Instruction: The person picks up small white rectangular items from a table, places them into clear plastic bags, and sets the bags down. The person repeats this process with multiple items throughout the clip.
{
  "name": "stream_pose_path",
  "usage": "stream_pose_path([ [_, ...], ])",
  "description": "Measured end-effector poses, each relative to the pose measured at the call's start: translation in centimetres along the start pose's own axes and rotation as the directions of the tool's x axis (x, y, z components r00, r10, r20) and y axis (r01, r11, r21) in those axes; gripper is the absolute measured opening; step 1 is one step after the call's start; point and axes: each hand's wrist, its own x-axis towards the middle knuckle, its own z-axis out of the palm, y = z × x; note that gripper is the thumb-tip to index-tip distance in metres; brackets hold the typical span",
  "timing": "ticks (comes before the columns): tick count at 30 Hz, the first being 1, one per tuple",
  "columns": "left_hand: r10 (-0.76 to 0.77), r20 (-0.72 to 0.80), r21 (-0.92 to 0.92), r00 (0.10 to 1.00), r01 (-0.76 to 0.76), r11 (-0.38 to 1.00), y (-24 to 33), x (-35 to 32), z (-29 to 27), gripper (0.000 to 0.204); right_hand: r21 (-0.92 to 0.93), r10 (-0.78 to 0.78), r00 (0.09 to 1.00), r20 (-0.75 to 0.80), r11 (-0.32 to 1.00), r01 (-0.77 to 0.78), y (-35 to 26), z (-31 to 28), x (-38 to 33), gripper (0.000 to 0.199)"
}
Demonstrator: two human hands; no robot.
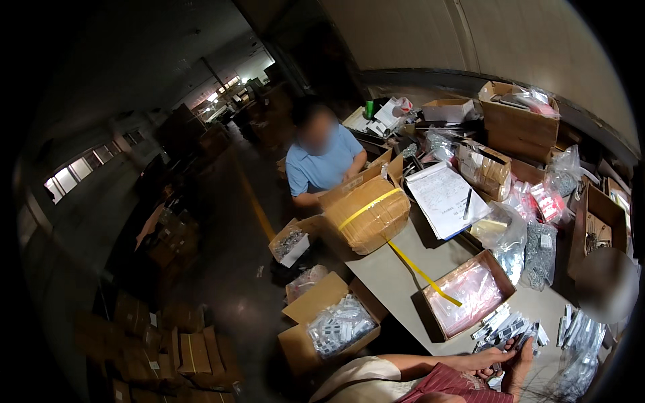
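At the lower right of the head view my two hands are together over the table's near end. My right hand (520, 361) is closed around a small grey-and-silver part (525, 338), whose exact kind is too small to make out. My left hand (489, 360) comes in from the left with its fingers bent against the right hand. Whether it grips the same part is hard to see. Just beyond lies a loose pile of slim silver-and-white pieces (498, 325). More clear-wrapped pieces (583, 336) lie to the right.
An open carton (510, 295) with pink-tinted plastic bags stands beyond my hands. A taped carton (373, 221) trails a yellow strap (423, 272). A clipboard with papers (443, 198) and bagged hardware (539, 255) lie farther back. A person in blue (322, 161) sits across. A carton of wrapped parts (300, 349) stands left.
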Motion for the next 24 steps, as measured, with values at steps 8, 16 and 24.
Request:
stream_pose_path([
  [8,0.014,-0.050,-0.281,0.999,-0.027,0.959,1.1,-0.5,-0.9,0.042,-0.111,-0.148,0.989,0.025,0.982,0.150,1.4,-4.3,1.2,0.036],
  [16,0.025,-0.142,-0.246,0.989,-0.060,0.967,2.8,-2.2,0.5,0.042,-0.174,-0.091,0.983,0.159,0.977,0.119,0.2,-3.9,0.5,0.033],
  [24,0.251,-0.203,-0.199,0.947,-0.291,0.936,2.9,-0.4,0.4,0.025,0.033,-0.196,0.972,0.126,0.980,0.194,-0.3,-2.1,-0.5,0.026],
])
